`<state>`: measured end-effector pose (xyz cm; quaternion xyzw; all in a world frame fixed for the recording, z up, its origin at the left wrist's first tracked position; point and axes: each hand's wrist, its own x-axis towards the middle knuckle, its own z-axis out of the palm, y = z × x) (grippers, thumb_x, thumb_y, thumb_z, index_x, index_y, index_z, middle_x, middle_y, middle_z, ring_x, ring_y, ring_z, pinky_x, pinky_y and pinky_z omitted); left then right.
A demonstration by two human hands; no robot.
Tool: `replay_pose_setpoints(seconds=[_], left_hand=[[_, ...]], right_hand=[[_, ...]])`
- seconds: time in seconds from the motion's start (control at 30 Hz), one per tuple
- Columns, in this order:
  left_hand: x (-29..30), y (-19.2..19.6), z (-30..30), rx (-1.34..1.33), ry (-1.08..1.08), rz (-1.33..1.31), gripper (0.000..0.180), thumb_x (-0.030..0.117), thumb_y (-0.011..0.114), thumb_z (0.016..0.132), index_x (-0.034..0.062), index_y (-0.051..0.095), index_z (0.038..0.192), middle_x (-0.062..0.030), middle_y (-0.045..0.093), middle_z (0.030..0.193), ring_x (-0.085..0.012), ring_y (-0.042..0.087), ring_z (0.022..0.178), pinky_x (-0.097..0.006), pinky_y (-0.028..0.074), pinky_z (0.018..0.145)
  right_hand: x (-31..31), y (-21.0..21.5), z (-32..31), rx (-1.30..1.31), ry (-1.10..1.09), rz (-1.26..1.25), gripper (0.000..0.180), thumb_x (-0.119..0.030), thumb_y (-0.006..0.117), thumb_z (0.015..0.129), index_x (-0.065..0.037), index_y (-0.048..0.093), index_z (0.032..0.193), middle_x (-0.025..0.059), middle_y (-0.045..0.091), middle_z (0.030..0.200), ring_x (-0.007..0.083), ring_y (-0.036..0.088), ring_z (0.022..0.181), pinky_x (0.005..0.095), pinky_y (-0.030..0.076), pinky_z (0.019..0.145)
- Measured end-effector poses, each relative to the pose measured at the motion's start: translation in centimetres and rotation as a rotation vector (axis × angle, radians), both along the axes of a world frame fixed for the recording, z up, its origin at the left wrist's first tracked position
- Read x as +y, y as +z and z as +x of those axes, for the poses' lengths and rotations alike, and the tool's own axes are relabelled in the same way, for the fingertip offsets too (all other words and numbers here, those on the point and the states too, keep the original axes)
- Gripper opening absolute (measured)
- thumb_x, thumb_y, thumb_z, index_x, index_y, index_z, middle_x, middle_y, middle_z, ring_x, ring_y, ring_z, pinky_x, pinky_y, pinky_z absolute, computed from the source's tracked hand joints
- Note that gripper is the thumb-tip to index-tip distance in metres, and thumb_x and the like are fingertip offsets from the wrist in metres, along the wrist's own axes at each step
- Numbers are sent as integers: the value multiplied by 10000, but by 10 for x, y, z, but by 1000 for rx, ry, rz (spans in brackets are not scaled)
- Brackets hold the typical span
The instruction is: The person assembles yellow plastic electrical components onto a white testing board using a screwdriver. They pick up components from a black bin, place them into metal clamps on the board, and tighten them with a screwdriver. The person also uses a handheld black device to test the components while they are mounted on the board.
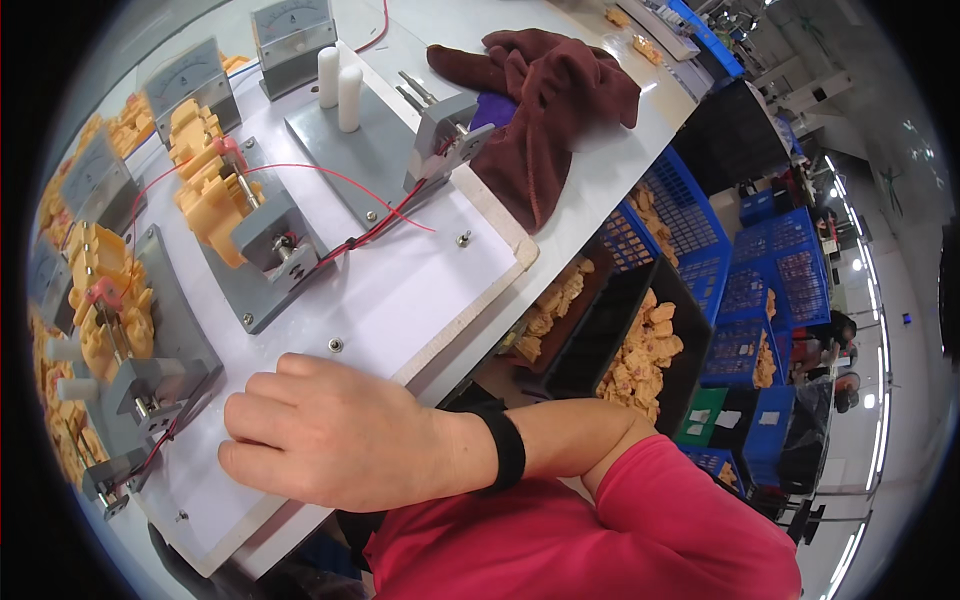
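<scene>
- We see one hand point(330, 435), which one we cannot tell, resting knuckles-up on the white board point(400, 290) near the desk's front edge, fingers curled, holding nothing visible.
- Nearest: a grey clamp fixture point(150, 385) with yellow plastic parts point(110, 300), toward the board's left edge.

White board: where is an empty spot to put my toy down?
The white board is bare in its middle, between the red wires and the right hand. A thin strip of table beside the maroon cloth is bare too. The left side is crowded with grey fixtures and yellow parts.
</scene>
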<state>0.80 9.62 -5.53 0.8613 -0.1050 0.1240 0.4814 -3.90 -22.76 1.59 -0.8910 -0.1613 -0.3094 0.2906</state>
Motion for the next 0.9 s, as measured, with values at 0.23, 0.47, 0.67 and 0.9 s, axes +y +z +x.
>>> replay_pose_setpoints(seconds=[0.23,0.47,0.67,0.9], left_hand=[[-24,7,-10,36,184,-14,494,181,486,991,-67,431,1415,-195,496,1413,-288,518,1241,-392,428,1040],[-19,4,-11,113,212,-103,501,114,535,962,-29,432,1431,-147,560,1297,-228,560,1128,-328,467,954],[-37,20,-16,9,220,-49,514,47,617,902,-41,474,1388,28,487,822,-71,446,744,-199,388,709],[-38,24,-17,35,230,-48,515,57,631,895,-46,483,1377,28,482,812,-76,441,740,-211,395,724]], right_hand=[[-1,-1,1,-48,-23,0,105,-136,592,760,-85,568,849,19,471,790,168,537,732,299,419,652],[-5,6,1,48,13,-4,76,-124,587,757,-91,559,820,31,506,800,188,565,757,301,445,707],[-3,1,1,38,23,5,255,-87,778,707,-130,700,947,-15,601,804,173,591,682,307,421,591],[-3,4,2,30,22,6,278,-66,817,694,-124,700,940,-8,605,791,179,581,663,309,411,578]])
